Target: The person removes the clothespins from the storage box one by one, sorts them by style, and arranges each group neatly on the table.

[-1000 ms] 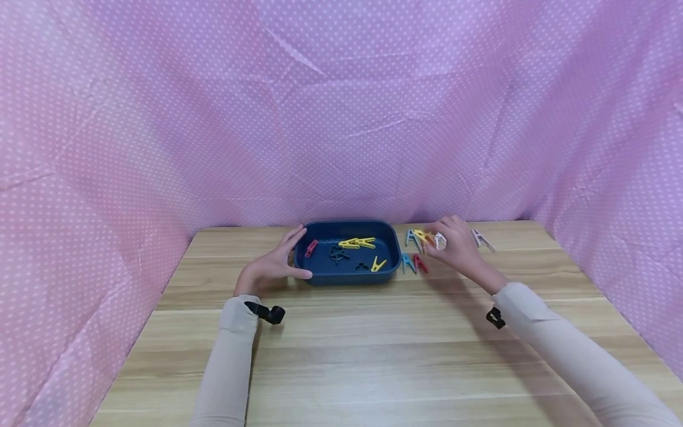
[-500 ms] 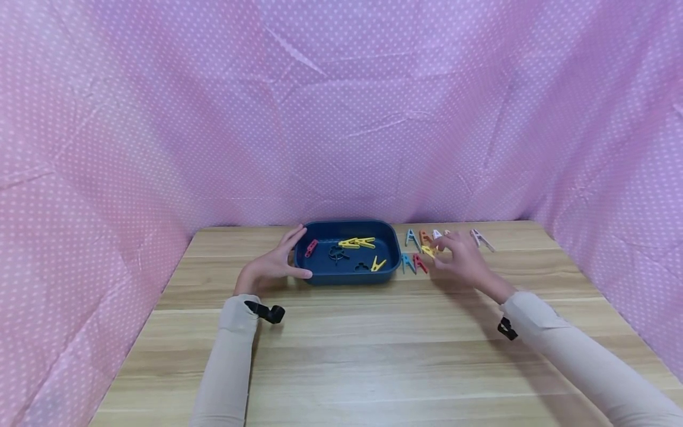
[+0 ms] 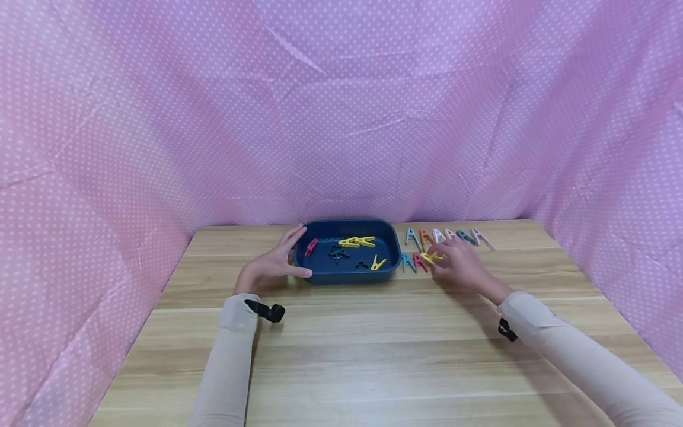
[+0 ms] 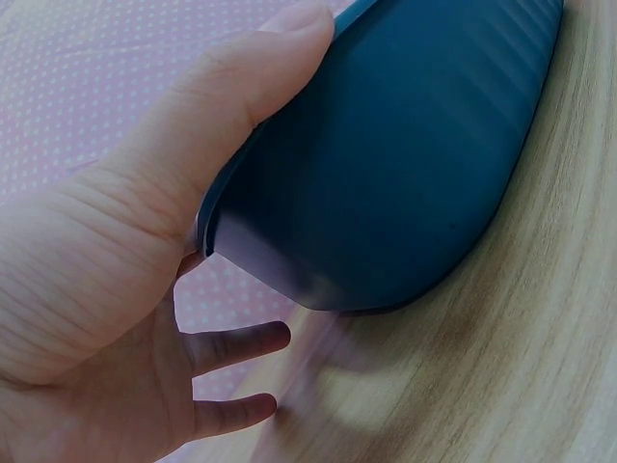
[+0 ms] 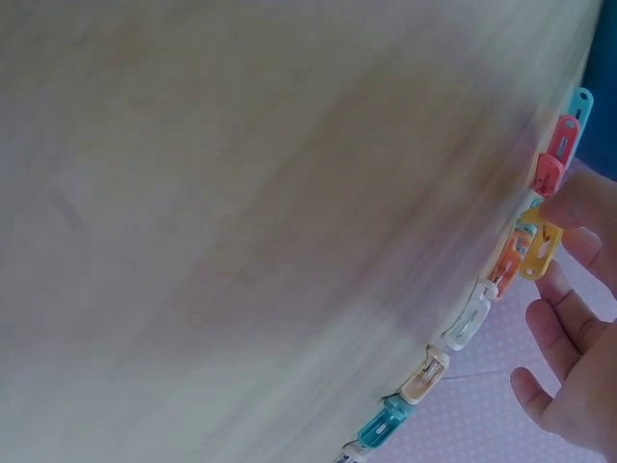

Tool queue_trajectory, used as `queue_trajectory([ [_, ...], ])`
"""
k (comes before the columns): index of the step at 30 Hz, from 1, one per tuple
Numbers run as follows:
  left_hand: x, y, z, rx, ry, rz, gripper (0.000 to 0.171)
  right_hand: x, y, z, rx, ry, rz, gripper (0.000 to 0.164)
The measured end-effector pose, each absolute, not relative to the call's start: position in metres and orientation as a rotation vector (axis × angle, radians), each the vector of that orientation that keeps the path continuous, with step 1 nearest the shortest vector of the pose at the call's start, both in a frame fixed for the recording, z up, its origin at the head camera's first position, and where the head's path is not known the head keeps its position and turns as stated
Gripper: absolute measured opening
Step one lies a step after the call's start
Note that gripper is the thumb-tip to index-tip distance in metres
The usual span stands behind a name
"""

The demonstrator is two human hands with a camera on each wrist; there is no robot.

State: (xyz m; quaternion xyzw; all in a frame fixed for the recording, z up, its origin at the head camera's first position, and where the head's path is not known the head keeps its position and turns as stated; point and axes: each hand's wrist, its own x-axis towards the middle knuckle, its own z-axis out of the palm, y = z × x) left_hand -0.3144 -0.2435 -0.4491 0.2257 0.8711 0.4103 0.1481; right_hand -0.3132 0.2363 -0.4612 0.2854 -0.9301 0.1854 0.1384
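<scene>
In the head view my left hand (image 3: 273, 261) holds the left end of a dark blue plastic basin (image 3: 352, 279), thumb at the near corner and fingers at the far one. The left wrist view has the thumb on the basin's rim (image 4: 333, 43) and two straight fingers off its wall. My right hand (image 3: 461, 264) pinches a yellow clothespin (image 3: 431, 257) low over the table, just right of a red clothespin (image 3: 420, 262). That yellow clothespin (image 5: 542, 249) sits at the thumb and index fingertips in the right wrist view. Beside the red one stands a light blue clothespin (image 3: 408, 263).
A back row of several clothespins runs rightward from a blue one (image 3: 412, 238) through an orange one (image 3: 425, 238) to a pale one (image 3: 482, 238). Inside the basin lie several yellow clothespins (image 3: 349, 242), a red clip (image 3: 311, 248) and dark pieces (image 3: 337, 253). A polka-dot cloth (image 3: 341, 118) hangs behind the table.
My right hand has brought the yellow clothespin down and toward the front, from above the back row to beside the red one. The left hand and basin have stayed put.
</scene>
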Motion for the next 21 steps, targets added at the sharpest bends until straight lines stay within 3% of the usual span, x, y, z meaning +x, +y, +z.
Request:
queue_trajectory([
  [21, -0.3164, -0.2444, -0.4519, 0.657, 2.505, 1.179, 0.115, -0.3159, 0.2353, -0.4609, 0.853, -2.764, 0.425, 0.023],
])
